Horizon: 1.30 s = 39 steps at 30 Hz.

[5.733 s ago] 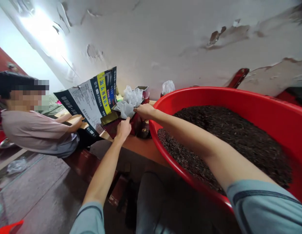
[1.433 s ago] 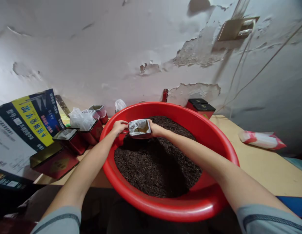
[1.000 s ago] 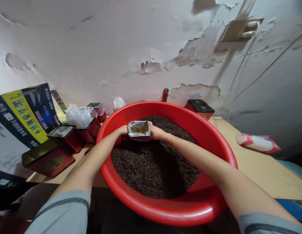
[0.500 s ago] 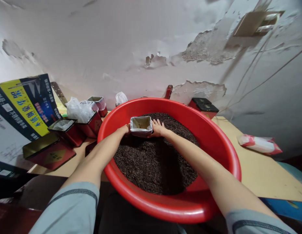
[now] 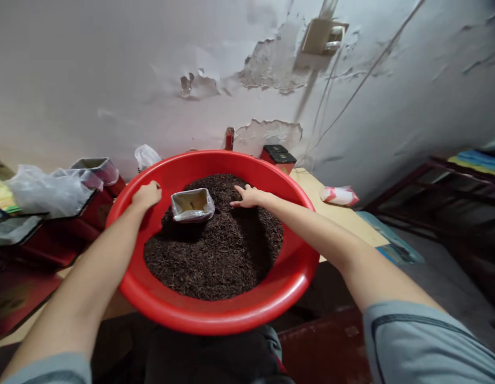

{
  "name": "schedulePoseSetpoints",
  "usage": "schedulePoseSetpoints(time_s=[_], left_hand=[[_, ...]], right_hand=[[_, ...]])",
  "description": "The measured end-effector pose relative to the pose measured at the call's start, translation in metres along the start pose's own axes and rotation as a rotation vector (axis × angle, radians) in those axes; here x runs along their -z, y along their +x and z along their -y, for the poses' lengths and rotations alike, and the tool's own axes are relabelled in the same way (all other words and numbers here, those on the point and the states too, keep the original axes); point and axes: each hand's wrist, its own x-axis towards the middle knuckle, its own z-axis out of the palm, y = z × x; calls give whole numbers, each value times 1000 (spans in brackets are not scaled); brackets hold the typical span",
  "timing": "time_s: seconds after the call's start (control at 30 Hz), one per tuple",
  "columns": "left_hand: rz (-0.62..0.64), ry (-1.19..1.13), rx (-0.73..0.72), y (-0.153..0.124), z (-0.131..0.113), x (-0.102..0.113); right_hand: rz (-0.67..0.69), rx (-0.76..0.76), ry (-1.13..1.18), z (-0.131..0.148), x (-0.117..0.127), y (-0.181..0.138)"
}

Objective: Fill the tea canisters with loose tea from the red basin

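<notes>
A large red plastic basin (image 5: 215, 320) holds a wide bed of dark, thin dried leaves that look like loose tea (image 5: 215, 266). On the leaves stands a small rectangular tin (image 5: 193, 205) with a clear bag lining it and a few dark bits inside. My left hand (image 5: 147, 196) is over the basin's left inner wall, its fingers curled in, apart from the tin, with nothing seen in them. To the right of the tin, my right hand (image 5: 247, 196) is just over the leaves with fingers spread, holding nothing.
At left, several red tins (image 5: 87, 216) stand in a row, some with plastic bags (image 5: 51, 189) in them. Behind the basin are closed black-lidded tins (image 5: 279, 157). A red-and-white packet (image 5: 340, 195) lies on the table (image 5: 347, 221). A dark red rack (image 5: 431, 176) stands at right.
Both hands have let go of the lined tin; it now stands on the leaves. My left hand moved left toward the basin wall, my right hand moved away rightward. The view swung right.
</notes>
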Motion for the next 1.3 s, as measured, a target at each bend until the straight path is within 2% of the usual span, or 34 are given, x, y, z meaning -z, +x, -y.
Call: schedulePoseSetpoints(time_s=[0.07,0.13,0.2,0.37,0.47,0.57,0.63,0.73,0.8,0.9,1.03,1.17,1.3], left_hand=[[4,-122,-74,7,-4,-1],[62,-234,-288,4,-6,0],[151,-224,-505,-7,-11,3],[262,66,-730,-38,-36,3],[194,349,-786,-51,-50,-2],[130,589,-751,-56,-60,-3],[93,686,-673,-54,-66,3],[-47,726,-436,-46,-78,13],[-96,694,-293,-42,-89,13],[-65,595,-178,-39,-108,2],[11,423,-132,-35,-117,-16],[84,281,-199,-25,-97,-16],[155,202,-182,-20,-74,-12]], right_hand=[[118,-63,1,-22,-4,-11],[146,-82,19,-33,-9,-16],[127,-82,30,-35,-13,-14],[65,-89,27,-30,-12,-4],[39,-83,39,-32,-13,-3],[36,-100,46,-29,-18,-4],[50,-118,57,-25,-20,-6],[55,-120,79,-21,-19,-8],[36,-120,88,-21,-17,-9],[2,-127,106,-27,-16,-7],[-47,-72,137,-37,-21,2],[-132,-29,197,-38,-22,5],[-182,-22,471,-23,-9,-4]])
